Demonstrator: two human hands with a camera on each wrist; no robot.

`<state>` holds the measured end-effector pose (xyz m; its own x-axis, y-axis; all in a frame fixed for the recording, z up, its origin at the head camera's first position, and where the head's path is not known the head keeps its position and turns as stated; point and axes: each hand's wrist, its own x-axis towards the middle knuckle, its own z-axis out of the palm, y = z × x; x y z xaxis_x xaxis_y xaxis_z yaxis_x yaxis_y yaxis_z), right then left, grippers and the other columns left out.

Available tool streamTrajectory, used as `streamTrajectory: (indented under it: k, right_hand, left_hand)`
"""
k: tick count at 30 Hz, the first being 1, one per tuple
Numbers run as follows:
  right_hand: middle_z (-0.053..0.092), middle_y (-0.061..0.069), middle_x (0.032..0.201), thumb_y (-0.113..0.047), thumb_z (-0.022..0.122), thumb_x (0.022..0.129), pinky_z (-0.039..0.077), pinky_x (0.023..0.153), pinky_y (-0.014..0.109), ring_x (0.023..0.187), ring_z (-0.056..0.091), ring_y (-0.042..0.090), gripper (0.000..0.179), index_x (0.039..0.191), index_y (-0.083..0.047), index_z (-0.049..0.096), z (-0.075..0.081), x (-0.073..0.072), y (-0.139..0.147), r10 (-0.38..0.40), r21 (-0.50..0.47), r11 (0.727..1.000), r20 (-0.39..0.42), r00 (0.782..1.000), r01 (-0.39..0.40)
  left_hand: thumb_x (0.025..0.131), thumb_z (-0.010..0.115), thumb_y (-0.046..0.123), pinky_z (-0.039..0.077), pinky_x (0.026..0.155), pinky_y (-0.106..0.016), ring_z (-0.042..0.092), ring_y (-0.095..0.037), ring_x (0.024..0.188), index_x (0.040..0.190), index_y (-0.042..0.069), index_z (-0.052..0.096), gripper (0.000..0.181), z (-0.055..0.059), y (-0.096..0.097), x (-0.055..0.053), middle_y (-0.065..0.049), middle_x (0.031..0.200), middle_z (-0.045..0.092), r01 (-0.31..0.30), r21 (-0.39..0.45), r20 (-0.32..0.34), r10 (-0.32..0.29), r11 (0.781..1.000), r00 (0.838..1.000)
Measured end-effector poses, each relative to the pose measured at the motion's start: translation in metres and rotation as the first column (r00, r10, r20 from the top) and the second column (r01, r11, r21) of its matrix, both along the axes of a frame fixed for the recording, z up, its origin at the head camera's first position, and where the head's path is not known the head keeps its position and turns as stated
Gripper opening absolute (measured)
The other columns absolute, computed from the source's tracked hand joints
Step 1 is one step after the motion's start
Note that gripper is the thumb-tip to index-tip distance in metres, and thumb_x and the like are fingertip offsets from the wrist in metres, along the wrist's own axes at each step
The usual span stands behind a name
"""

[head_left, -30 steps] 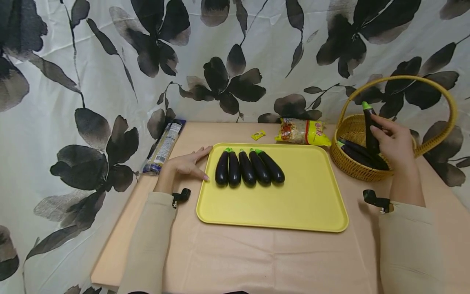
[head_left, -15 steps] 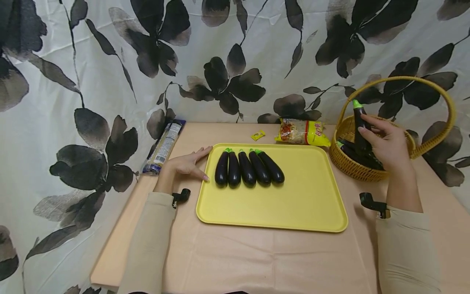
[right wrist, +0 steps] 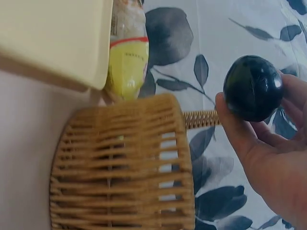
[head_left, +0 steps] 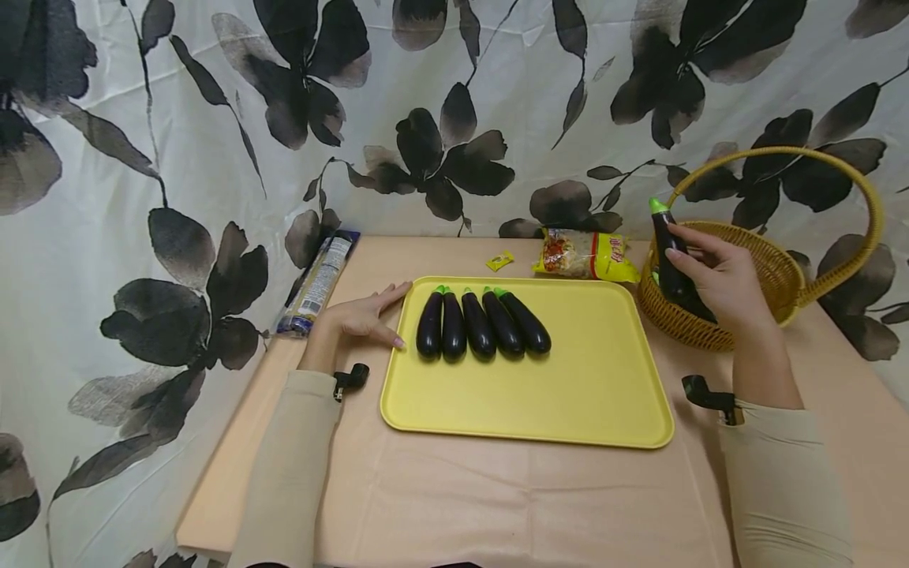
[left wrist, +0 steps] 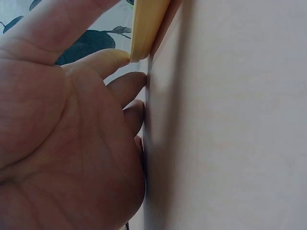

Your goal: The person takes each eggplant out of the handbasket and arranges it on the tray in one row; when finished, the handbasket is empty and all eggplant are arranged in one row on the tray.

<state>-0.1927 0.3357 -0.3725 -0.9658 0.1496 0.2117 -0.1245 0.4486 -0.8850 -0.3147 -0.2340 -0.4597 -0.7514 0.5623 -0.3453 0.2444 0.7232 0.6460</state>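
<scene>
My right hand (head_left: 724, 276) grips a dark purple eggplant (head_left: 671, 244) with a green cap, between thumb and fingers. It is held tilted over the left side of the wicker basket (head_left: 774, 276). In the right wrist view, the rounded end of the eggplant (right wrist: 253, 88) faces the camera, above the basket's woven wall (right wrist: 124, 167). On the left, my left hand (head_left: 362, 317) rests with extended fingers against the edge of the yellow tray (head_left: 568, 394). Several eggplants (head_left: 479, 325) lie side by side on the tray's upper left, green caps away from me.
Behind the tray are a yellow-and-clear food packet (head_left: 589, 254) and a small yellow wrapper (head_left: 500, 261). A long blue-and-white package (head_left: 319, 284) lies beyond my left hand. The basket's tall handle (head_left: 873, 213) arches up at the right. Floral cloth hangs behind the table.
My right hand has moved left with the eggplant, from inside the basket to over its left rim. My left hand, the tray and the row of eggplants stay put.
</scene>
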Motion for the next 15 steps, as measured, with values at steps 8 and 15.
streamTrajectory:
  k: [8, 15]
  right_hand:
    - [0.062, -0.009, 0.118, -0.026, 0.063, 0.104, 0.06, 0.075, 0.016, 0.101, 0.067, -0.001, 0.052, 0.155, -0.018, 0.053, -0.003, -0.006, -0.024, 0.111, -0.059, 0.992, 0.012, 0.994, -0.11]
    - [0.059, 0.008, 0.139, -0.031, 0.063, 0.104, 0.06, 0.079, 0.017, 0.105, 0.067, -0.002, 0.053, 0.155, -0.022, 0.052, -0.012, -0.012, -0.042, 0.177, -0.068, 0.983, 0.061, 0.982, -0.173]
  left_hand:
    - [0.068, 0.096, 0.052, -0.006, 0.128, -0.063, -0.013, -0.039, 0.161, 0.169, 0.036, 0.008, 0.135, 0.001, 0.0, 0.001, -0.007, 0.176, -0.009, -0.001, 0.003, 0.007, 0.001, 1.0, 1.0]
    - [0.067, 0.096, 0.051, -0.006, 0.128, -0.063, -0.014, -0.039, 0.161, 0.168, 0.037, 0.008, 0.135, 0.001, 0.001, 0.001, -0.005, 0.176, -0.009, -0.006, 0.015, 0.016, 0.006, 1.0, 1.0]
